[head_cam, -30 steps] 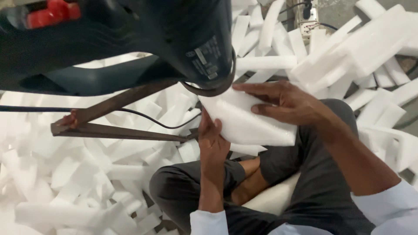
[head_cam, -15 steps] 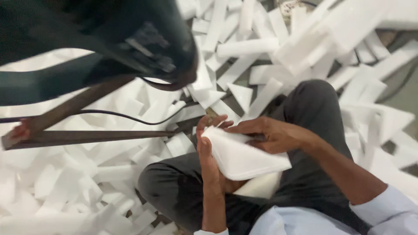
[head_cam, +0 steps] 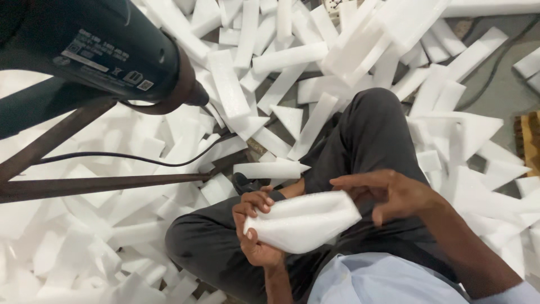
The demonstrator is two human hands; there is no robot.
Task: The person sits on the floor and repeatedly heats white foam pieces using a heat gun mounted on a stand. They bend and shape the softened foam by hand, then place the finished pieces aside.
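Gripping the white foam piece [head_cam: 304, 221] in my left hand [head_cam: 254, 228], fingers curled over its 9 o'clock end, above my lap. Its long axis runs from 8 to 2 o'clock. My right hand [head_cam: 394, 194] sits at the 2 o'clock end, fingers spread loose, just beside or barely touching the foam. A dark heat gun [head_cam: 107, 50] hangs at 10 o'clock on a rusty metal frame [head_cam: 101, 184]; foam offcuts [head_cam: 281, 56] lie all round.

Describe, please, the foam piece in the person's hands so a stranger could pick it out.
Below the dark heat gun, a person sits among scattered white foam strips. The folded foam sheet is above their lap, gripped by the left hand, beside the right hand. It alone is curved and off the floor.
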